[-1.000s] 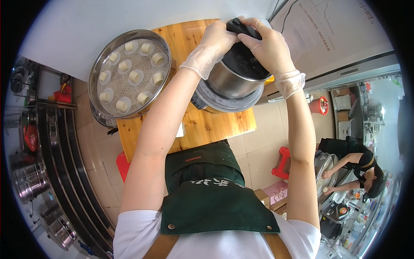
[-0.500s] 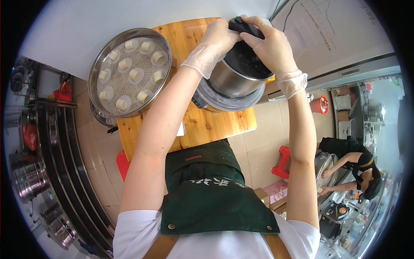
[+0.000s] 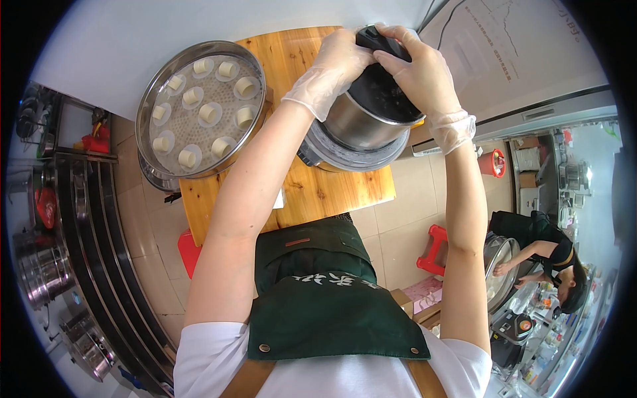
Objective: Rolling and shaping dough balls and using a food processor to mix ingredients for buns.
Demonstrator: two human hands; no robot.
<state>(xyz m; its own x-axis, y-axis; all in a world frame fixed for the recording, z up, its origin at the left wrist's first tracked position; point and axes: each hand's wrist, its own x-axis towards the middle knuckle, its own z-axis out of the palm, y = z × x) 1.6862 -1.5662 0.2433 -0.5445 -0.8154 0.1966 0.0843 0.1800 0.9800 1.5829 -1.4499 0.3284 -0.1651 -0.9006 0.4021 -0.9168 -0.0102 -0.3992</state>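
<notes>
My left hand (image 3: pixel 335 63) and my right hand (image 3: pixel 418 79), both in clear plastic gloves, are closed on a black handle (image 3: pixel 375 38) at the back of a steel pot (image 3: pixel 355 129). The pot has a dark interior and stands on a grey round electric base (image 3: pixel 361 159) on the wooden table (image 3: pixel 292 205). Left of it is a round steel steamer tray (image 3: pixel 162 79) holding several pale cylindrical dough pieces (image 3: pixel 207 114) on paper rounds.
A rack of black shelves (image 3: pixel 86 245) and steel pots (image 3: pixel 46 265) are at left. A red stool (image 3: pixel 434 252), red bucket (image 3: pixel 491 164) and co-worker (image 3: pixel 544 252) bending over a large round tray are at right. A white wall is behind.
Both my hands, still on the handle, have moved slightly to the right with it. The co-worker's head and hands have shifted slightly.
</notes>
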